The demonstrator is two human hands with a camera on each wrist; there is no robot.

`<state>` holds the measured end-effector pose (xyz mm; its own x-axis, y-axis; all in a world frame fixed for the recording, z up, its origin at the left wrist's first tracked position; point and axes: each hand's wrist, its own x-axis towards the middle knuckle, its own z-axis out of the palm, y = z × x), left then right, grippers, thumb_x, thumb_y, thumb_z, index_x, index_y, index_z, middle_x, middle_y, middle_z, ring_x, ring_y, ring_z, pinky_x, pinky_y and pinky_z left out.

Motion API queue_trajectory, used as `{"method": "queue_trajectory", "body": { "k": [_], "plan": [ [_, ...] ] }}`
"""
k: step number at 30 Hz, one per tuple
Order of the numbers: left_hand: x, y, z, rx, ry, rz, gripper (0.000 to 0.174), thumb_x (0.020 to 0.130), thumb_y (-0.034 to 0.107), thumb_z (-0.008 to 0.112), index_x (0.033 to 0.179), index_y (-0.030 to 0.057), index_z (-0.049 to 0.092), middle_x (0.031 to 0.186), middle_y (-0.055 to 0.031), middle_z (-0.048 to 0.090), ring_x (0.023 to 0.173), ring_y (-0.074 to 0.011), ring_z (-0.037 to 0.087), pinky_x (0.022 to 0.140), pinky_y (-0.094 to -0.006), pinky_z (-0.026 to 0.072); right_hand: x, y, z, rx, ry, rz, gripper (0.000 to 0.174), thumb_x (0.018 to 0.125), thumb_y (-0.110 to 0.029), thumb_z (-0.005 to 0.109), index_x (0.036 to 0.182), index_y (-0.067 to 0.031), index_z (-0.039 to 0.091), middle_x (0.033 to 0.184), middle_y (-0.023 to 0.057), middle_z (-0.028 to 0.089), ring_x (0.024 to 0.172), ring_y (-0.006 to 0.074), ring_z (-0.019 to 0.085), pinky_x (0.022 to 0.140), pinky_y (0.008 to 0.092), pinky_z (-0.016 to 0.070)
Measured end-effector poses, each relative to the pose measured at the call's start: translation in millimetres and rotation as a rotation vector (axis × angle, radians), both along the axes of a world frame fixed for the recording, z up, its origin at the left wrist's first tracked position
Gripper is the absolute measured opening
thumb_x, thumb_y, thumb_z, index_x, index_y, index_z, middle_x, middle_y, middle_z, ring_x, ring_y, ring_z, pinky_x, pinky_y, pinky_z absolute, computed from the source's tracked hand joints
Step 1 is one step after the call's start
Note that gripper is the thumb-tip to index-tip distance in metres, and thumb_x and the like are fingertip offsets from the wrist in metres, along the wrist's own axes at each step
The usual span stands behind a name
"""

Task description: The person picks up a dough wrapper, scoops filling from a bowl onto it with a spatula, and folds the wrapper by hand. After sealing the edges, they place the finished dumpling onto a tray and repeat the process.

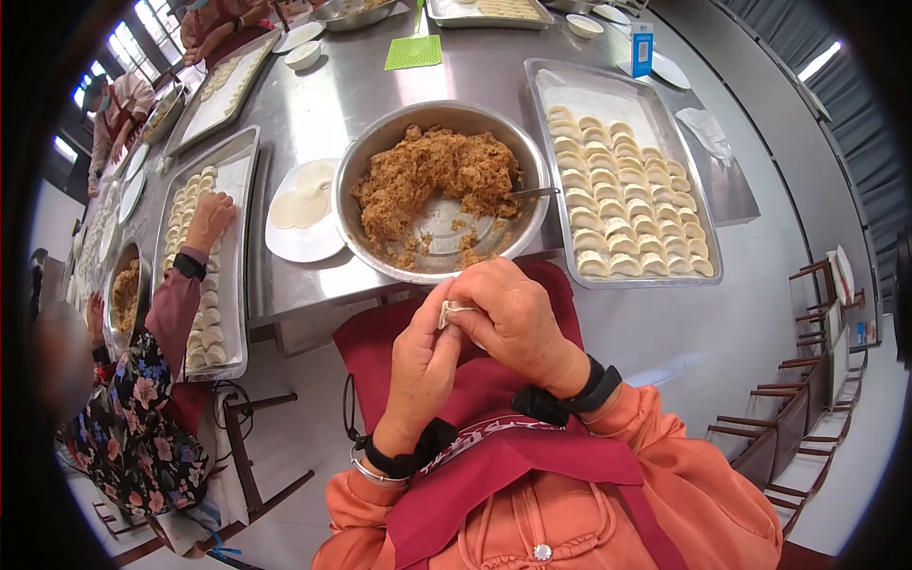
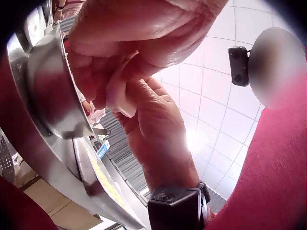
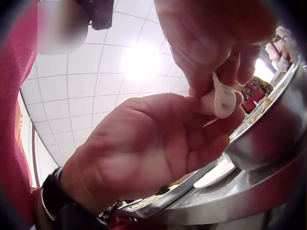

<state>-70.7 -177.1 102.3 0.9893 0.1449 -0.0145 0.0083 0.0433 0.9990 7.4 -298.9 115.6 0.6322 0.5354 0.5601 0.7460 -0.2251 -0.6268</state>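
Observation:
Both hands meet just off the near rim of a steel bowl [image 1: 356, 237] of brown filling [image 1: 408, 180]. Between them is a small white dumpling [image 1: 458, 311], mostly covered by fingers in the head view. The left hand [image 1: 423, 356] pinches it from one side, and the right hand [image 1: 518, 318] pinches it from the other with thumb and curled fingers. Its pale folded dough [image 2: 120, 96] shows between the fingers in the left wrist view. In the right wrist view the dough [image 3: 224, 99] has a smooth rounded end held at the fingertips.
A tray [image 1: 627, 282] with rows of dumplings lies right of the bowl. Left of it, a white plate [image 1: 304, 249] holds round wrappers [image 1: 302, 204]. Further left stands another dumpling tray [image 1: 237, 285], with a neighbour's hand [image 1: 211, 220] over it. A spoon handle [image 1: 537, 193] juts over the bowl's right rim.

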Motion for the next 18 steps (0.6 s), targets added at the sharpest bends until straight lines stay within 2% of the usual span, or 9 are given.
{"method": "queue_trajectory", "body": {
  "k": [3,8,11,13,14,16,18],
  "plan": [
    [-0.1,-1.0,2.8,0.035,-0.010,0.026,0.045,0.089,-0.003,0.042,0.134,-0.0039,0.034,0.128,-0.0123,0.046,0.116,-0.0159,0.046,0.097,-0.0272,0.0365,-1.1,2.9,2.1,0.033,0.020,-0.025,0.017,0.069,-0.008,0.066,0.084,-0.0072,0.058,0.082,0.0067,0.057,0.077,0.0271,0.054,0.067,0.0347,0.0461],
    [-0.5,1.1,0.2,0.012,-0.005,0.011,0.050,0.090,-0.003,0.041,0.137,-0.0026,0.028,0.131,-0.0133,0.043,0.117,-0.0173,0.045,0.098,-0.0275,0.0363,1.0,-1.0,-1.7,0.030,-0.053,0.055,0.014,0.068,-0.007,0.067,0.079,-0.0072,0.059,0.083,0.0051,0.058,0.075,0.0260,0.054,0.066,0.0341,0.0460],
    [-0.4,-0.1,2.3,-0.070,-0.016,0.003,0.047,0.090,-0.002,0.043,0.136,-0.0023,0.032,0.128,-0.0118,0.045,0.115,-0.0159,0.046,0.096,-0.0268,0.0377,1.5,-0.5,-1.0,0.042,-0.049,0.037,0.012,0.068,-0.008,0.067,0.078,-0.0070,0.060,0.081,0.0046,0.058,0.074,0.0256,0.054,0.065,0.0336,0.0458],
    [0.2,-0.2,2.6,-0.231,0.027,0.020,0.040,0.091,0.001,0.045,0.131,-0.0025,0.039,0.121,-0.0097,0.051,0.108,-0.0134,0.050,0.092,-0.0256,0.0402,1.7,0.0,-1.0,0.058,-0.030,0.016,0.013,0.068,-0.009,0.067,0.078,-0.0070,0.060,0.080,0.0047,0.058,0.074,0.0257,0.054,0.065,0.0336,0.0457],
    [0.6,0.7,2.6,-0.231,0.026,0.019,0.040,0.091,0.001,0.045,0.131,-0.0025,0.039,0.121,-0.0097,0.051,0.108,-0.0134,0.050,0.092,-0.0256,0.0402,1.6,0.3,-1.0,0.075,-0.010,-0.005,0.013,0.068,-0.010,0.067,0.078,-0.0070,0.060,0.079,0.0049,0.058,0.074,0.0259,0.054,0.065,0.0336,0.0456],
    [1.1,3.3,2.0,-0.264,-0.020,-0.008,0.033,0.092,0.001,0.041,0.124,-0.0024,0.047,0.112,-0.0080,0.057,0.100,-0.0121,0.054,0.086,-0.0246,0.0444,0.7,0.6,2.0,0.087,0.023,-0.014,0.012,0.069,-0.010,0.067,0.078,-0.0070,0.060,0.079,0.0051,0.058,0.074,0.0260,0.054,0.065,0.0337,0.0456],
    [1.3,3.0,1.2,-0.232,-0.032,0.016,0.032,0.092,0.001,0.041,0.123,-0.0026,0.048,0.111,-0.0082,0.057,0.100,-0.0120,0.054,0.086,-0.0242,0.0442,0.6,0.9,2.8,0.098,0.058,-0.022,0.012,0.069,-0.010,0.067,0.079,-0.0069,0.060,0.078,0.0053,0.057,0.074,0.0260,0.054,0.065,0.0338,0.0456]
  ]
}}
